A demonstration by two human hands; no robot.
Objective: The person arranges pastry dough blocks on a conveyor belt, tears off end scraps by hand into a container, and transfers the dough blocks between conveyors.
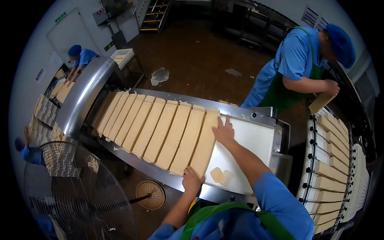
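Observation:
Long pale-yellow stacks of sheets (180, 136) lie side by side across a steel-edged conveyor. At the right end of the row is the last stack (206, 140). My left hand (192, 180) touches its near end, fingers bent against the edge. My right hand (224, 131) rests at its far end, fingers spread along the right side, on the white belt (252, 140). Between my arms, two small loose pieces (222, 176) lie on the belt.
A large wire fan (80, 196) stands at the lower left. A co-worker (296, 64) at the upper right holds a stack over another conveyor (312, 160) with more stacks. Other people work at the left, beyond a curved steel cover (86, 96). A round-based stand (150, 195) is below.

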